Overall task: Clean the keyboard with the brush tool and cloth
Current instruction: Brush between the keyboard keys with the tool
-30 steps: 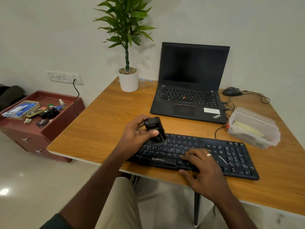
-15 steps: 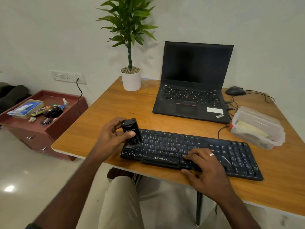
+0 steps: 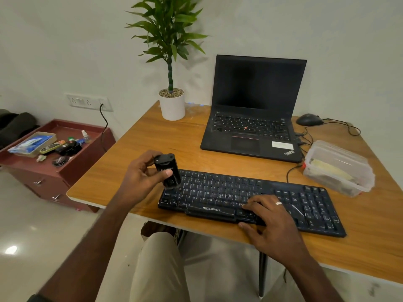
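The table has a wood-grain top with a smooth, slightly shiny finish and a pale edge. The keyboard is black plastic, its keys catching a dull sheen. The brush tool looks like black plastic, mostly matt. The laptop has a matt black shell and a dark, faintly reflective screen. The box is clear, cloudy plastic. The plant pot is smooth and white, topped with rough pebbles. The cabinet is painted reddish-brown with small metal handles. The floor is glossy.
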The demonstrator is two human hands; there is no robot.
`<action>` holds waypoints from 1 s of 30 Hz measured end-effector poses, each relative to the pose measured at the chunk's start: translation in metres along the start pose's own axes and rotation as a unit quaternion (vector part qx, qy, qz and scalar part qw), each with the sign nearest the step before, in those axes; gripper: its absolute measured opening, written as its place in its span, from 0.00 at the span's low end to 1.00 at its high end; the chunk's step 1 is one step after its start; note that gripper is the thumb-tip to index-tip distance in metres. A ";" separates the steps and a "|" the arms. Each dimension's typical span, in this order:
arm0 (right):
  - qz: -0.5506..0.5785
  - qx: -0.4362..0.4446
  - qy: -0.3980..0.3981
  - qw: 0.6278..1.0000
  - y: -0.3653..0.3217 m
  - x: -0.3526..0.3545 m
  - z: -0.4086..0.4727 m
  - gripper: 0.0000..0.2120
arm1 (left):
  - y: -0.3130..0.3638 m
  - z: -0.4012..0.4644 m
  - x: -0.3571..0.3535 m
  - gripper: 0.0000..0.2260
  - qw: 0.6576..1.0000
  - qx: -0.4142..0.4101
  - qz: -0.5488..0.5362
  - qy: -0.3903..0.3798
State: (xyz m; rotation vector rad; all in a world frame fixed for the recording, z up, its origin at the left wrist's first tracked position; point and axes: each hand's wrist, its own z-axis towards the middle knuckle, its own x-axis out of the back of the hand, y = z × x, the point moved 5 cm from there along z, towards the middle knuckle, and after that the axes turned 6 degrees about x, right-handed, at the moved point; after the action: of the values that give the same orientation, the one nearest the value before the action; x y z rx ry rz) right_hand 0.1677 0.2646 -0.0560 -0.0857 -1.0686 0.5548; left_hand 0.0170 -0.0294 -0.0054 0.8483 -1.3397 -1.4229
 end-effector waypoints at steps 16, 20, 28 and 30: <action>-0.002 -0.001 0.001 1.000 0.000 -0.001 0.001 0.19 | 0.006 0.000 -0.018 0.11 0.999 -0.010 -0.023 0.037; -0.005 -0.002 0.000 1.000 0.000 -0.002 0.000 0.19 | 0.002 -0.004 -0.025 0.12 1.000 0.005 -0.024 -0.012; -0.004 -0.003 -0.003 1.000 -0.001 -0.001 0.000 0.19 | 0.012 0.005 -0.114 0.12 0.996 -0.010 -0.017 -0.090; -0.004 -0.003 -0.003 1.000 -0.001 -0.001 0.000 0.19 | 0.010 0.007 -0.118 0.11 0.996 0.004 -0.059 -0.066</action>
State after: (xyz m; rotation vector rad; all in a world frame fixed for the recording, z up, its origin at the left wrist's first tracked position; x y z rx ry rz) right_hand 0.1674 0.2630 -0.0562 -0.0849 -1.0759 0.5452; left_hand 0.0458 0.0856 -0.0096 0.8643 -1.4148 -1.5894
